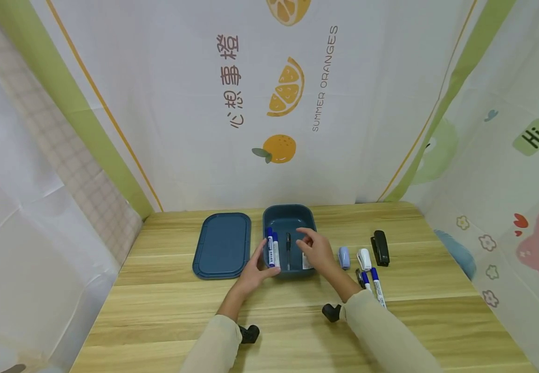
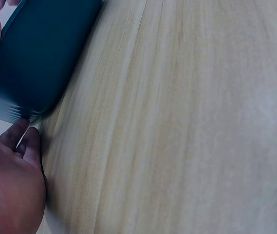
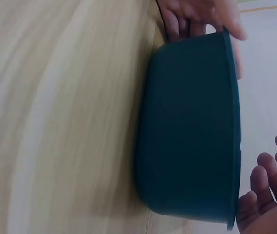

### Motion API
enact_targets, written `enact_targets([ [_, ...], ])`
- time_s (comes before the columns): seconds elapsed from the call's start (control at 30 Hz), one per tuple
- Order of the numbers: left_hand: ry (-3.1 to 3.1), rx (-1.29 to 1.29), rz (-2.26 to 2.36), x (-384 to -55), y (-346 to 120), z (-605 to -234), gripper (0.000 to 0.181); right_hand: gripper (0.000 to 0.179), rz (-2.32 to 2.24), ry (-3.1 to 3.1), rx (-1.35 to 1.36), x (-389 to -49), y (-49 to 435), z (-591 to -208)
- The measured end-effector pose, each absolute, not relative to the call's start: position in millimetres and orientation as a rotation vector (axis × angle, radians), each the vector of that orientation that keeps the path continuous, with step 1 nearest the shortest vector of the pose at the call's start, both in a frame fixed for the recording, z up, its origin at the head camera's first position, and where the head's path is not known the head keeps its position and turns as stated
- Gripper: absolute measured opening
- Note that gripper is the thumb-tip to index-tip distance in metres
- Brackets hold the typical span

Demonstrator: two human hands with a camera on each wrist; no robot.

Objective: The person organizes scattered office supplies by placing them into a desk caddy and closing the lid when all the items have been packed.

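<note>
My left hand (image 1: 251, 276) holds the front left corner of a dark blue plastic box (image 1: 290, 213), its thumb by the front rim and fingers along the side. Two blue-capped white markers (image 1: 273, 249) lie along the box's left wall. A black-capped pen (image 1: 289, 248) lies near the middle, and a small white item (image 1: 305, 261) at the right is partly covered by my right hand (image 1: 318, 251). That hand hovers over the right rim with loosely bent fingers and nothing between them. In the right wrist view, the box wall (image 3: 189, 131) stands between both hands.
The matching flat lid (image 1: 222, 244) lies left of the box. On the right are a blue-purple stapler-like item (image 1: 344, 257), a white one (image 1: 364, 259), a black stapler (image 1: 380, 247), a blue-capped marker (image 1: 378, 287) and other pens (image 1: 365, 280). Fabric curtains surround the wooden table (image 1: 157, 300).
</note>
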State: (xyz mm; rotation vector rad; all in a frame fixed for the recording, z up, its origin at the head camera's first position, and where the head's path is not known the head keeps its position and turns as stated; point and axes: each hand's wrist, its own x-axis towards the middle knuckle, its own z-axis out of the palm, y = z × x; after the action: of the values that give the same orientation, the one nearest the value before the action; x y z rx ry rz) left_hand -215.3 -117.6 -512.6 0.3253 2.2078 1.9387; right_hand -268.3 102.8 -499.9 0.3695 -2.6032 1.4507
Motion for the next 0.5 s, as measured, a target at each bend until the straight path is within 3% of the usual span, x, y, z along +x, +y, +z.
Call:
enact_targets([
  [0.5, 2.212, 0.325, 1.95, -217.2, -116.7, -514.5, 0.092, 0.027, 1.459, -2.477, 0.371, -253.3, 130.5, -505.2],
])
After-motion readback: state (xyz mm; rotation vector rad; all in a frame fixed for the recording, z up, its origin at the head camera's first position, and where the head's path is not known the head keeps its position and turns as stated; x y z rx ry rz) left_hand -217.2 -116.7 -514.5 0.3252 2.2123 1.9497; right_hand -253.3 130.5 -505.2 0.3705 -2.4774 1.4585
